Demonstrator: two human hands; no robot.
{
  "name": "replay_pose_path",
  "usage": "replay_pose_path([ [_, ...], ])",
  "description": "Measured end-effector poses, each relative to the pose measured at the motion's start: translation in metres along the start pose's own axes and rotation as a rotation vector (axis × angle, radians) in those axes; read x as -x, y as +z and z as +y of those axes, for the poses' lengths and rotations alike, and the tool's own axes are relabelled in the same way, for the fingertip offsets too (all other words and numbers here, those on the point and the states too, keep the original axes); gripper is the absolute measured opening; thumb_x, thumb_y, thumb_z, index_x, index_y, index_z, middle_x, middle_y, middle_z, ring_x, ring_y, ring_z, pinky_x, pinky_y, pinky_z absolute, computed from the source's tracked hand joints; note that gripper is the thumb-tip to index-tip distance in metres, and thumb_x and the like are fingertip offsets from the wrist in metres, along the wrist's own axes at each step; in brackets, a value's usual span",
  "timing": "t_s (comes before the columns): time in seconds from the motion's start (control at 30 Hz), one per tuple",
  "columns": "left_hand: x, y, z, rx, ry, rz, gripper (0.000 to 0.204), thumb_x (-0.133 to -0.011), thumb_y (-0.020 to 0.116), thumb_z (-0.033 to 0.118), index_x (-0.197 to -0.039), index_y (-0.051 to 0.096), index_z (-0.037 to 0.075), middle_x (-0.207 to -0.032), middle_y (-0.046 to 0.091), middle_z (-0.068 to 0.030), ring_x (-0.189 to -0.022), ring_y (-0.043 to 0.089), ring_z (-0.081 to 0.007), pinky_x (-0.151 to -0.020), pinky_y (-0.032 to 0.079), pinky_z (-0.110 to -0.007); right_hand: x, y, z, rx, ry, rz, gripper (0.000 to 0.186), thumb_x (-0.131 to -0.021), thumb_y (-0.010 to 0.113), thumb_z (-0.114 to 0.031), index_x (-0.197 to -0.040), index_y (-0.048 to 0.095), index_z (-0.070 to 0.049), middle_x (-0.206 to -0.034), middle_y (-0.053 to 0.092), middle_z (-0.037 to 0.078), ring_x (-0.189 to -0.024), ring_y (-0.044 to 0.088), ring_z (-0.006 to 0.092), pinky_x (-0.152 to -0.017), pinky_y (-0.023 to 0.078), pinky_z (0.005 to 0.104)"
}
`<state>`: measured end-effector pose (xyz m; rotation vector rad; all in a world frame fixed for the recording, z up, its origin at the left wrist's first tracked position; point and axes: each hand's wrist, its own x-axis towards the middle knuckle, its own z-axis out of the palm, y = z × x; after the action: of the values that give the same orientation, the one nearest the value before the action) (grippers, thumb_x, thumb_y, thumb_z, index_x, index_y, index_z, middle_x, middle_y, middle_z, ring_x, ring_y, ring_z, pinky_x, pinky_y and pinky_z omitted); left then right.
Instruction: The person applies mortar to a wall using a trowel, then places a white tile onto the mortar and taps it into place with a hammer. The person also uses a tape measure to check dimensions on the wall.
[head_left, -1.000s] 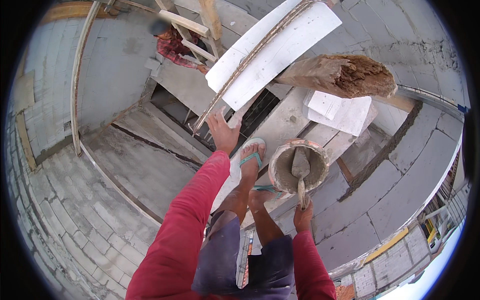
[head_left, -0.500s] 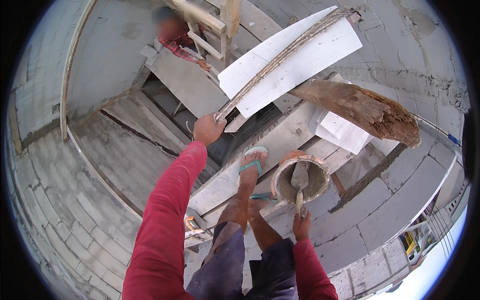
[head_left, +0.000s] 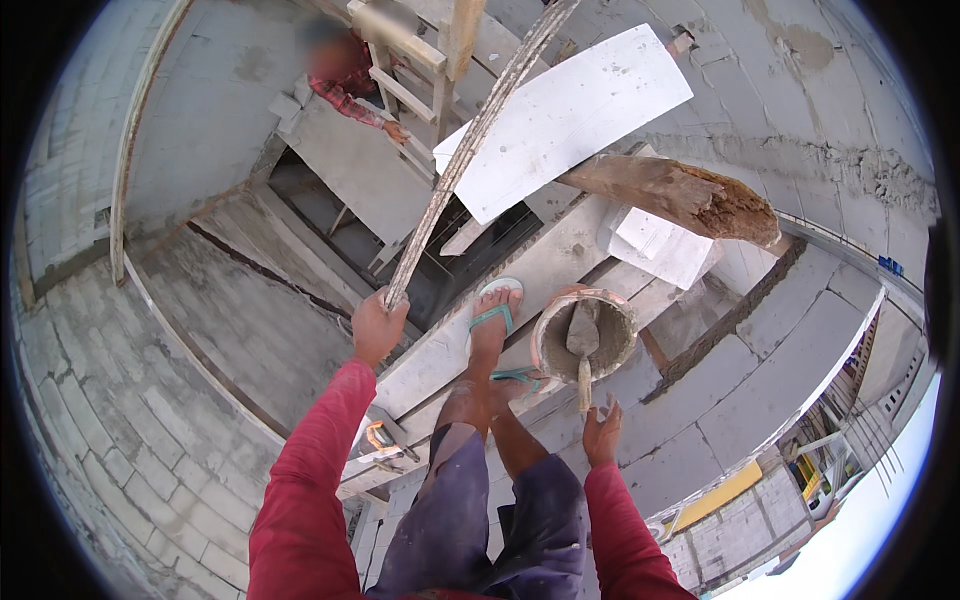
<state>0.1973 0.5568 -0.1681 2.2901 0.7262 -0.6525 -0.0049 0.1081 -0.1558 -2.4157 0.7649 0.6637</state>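
My left hand (head_left: 379,328) is closed round the lower end of a long, thin batten (head_left: 470,158) crusted with mortar, which slants up and away to the right. Near my right foot stands an orange bucket (head_left: 543,345), its inside coated with grey mortar. A trowel (head_left: 584,338) rests in it, blade inside and handle leaning out over the near rim. Just beside the handle's end is my right hand (head_left: 602,432), open with fingers apart and holding nothing. Past the batten lies a big white block (head_left: 575,110) with a slightly dotted face.
I stand in sandals on planks (head_left: 430,365) above a dark gap (head_left: 320,205). A broken timber (head_left: 680,195) juts over a smaller white block (head_left: 660,245). A handsaw (head_left: 378,437) lies by the plank edge. Another person (head_left: 350,85) is beside a wooden frame (head_left: 410,85) at the far left.
The batten has swung left off the white block and stands steeper, as my left hand came lower and nearer. My right hand has let go of the trowel handle.
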Motion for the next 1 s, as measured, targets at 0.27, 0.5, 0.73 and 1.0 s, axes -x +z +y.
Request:
replay_pose_path([
  [0.27, 0.063, -0.016, -0.041, -0.030, -0.090, 0.059, 0.028, -0.085, 0.067, 0.032, -0.096, 0.072, 0.007, -0.074, 0.068, -0.0184, -0.075, 0.068, -0.0406, -0.070, 0.052, -0.048, -0.004, -0.014, -0.056, -0.176, 0.086, -0.078, 0.053, -0.097, 0.061, -0.013, -0.145, 0.044, 0.001, -0.135, 0.052, 0.027, -0.118, 0.059, 0.0393, -0.098, 0.047, 0.0476],
  [0.5, 0.229, -0.016, -0.074, 0.199, -0.302, -0.051, 0.026, -0.086, 0.066, 0.025, -0.094, 0.070, 0.001, -0.062, 0.060, -0.0089, -0.058, 0.056, -0.0173, -0.060, 0.047, -0.039, -0.013, -0.020, -0.091, -0.120, 0.016, -0.113, 0.052, -0.098, 0.059, -0.014, -0.146, 0.044, 0.002, -0.136, 0.051, 0.026, -0.117, 0.059, 0.0378, -0.098, 0.048, 0.0471],
  [0.73, 0.151, 0.028, -0.084, 0.230, -0.394, 0.086, 0.029, -0.091, 0.064, 0.027, -0.084, 0.064, -0.001, -0.060, 0.056, -0.0161, -0.053, 0.056, -0.0258, -0.057, 0.044, -0.044, -0.029, -0.013, -0.102, -0.208, -0.007, -0.157, 0.052, -0.099, 0.058, -0.016, -0.146, 0.044, 0.002, -0.138, 0.051, 0.026, -0.116, 0.060, 0.0384, -0.099, 0.047, 0.0453],
  [1.0, -0.030, 0.140, -0.056, 0.289, -0.329, 0.253, 0.031, -0.087, 0.065, 0.035, -0.096, 0.072, 0.005, -0.082, 0.070, -0.0245, -0.085, 0.068, -0.0462, -0.075, 0.051, -0.052, -0.048, 0.002, -0.108, -0.272, -0.011, -0.224, 0.050, -0.101, 0.054, -0.016, -0.147, 0.044, 0.002, -0.137, 0.052, 0.022, -0.117, 0.060, 0.0317, -0.099, 0.048, 0.0428],
])
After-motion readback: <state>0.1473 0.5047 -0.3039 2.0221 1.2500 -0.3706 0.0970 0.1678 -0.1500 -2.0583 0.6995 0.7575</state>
